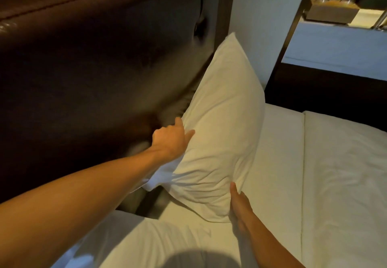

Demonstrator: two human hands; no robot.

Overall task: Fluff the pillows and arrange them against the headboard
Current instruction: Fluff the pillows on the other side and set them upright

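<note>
I see a white pillow (219,125) standing tilted on the bed (293,163), its top corner leaning toward the dark padded headboard (94,58). My left hand (170,140) pinches its upper left edge, thumb on the front, fingers behind. My right hand (240,207) grips the bunched lower edge, fingers mostly hidden.

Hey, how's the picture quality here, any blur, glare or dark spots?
Head view: dim, warm light; the headboard is nearly black with a small glare patch at its left edge; wide-angle bending tilts the walls; motion blur below the left hand; the pillow and right hand are fairly sharp.
</note>
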